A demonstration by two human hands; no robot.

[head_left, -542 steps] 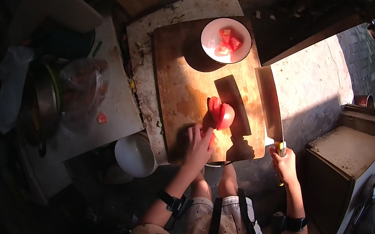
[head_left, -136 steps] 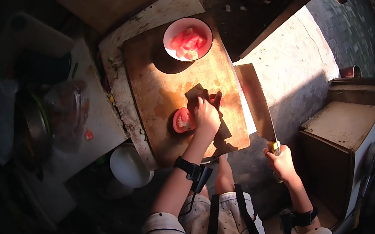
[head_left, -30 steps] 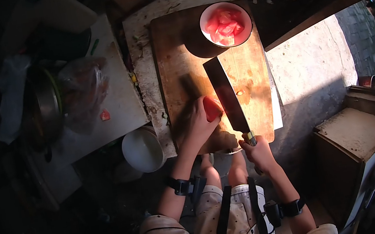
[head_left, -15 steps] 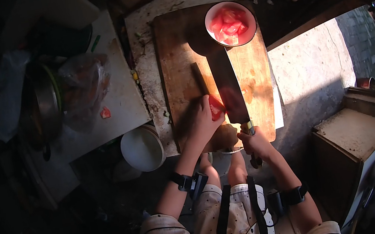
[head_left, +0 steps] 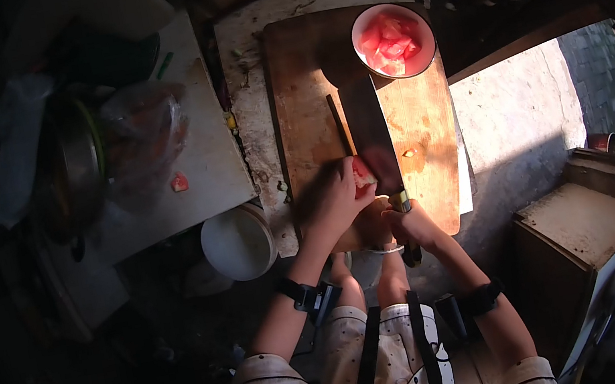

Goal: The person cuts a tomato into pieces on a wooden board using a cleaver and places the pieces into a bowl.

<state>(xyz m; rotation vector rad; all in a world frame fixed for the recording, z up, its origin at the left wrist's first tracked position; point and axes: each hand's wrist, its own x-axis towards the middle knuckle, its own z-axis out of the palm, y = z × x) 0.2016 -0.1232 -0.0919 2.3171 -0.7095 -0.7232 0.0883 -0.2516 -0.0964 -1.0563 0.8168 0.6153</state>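
Observation:
A wooden cutting board (head_left: 306,86) lies in front of me. My left hand (head_left: 337,199) presses down on a piece of red tomato (head_left: 360,172) near the board's front edge. My right hand (head_left: 408,225) grips the handle of a cleaver (head_left: 371,132), whose broad blade stands against the right side of the tomato. A white bowl (head_left: 394,41) of cut tomato pieces sits at the board's far right corner.
A white bowl (head_left: 237,243) sits low at the left of the board. Further left are a clear plastic bag (head_left: 143,134), a metal pot (head_left: 71,162) and a small red scrap (head_left: 179,182) on a pale surface. A wooden box (head_left: 582,227) stands at the right.
The cleaver has come from the right of the board onto the tomato and now cuts closer to my fingers. The bowl holds more tomato pieces than at first.

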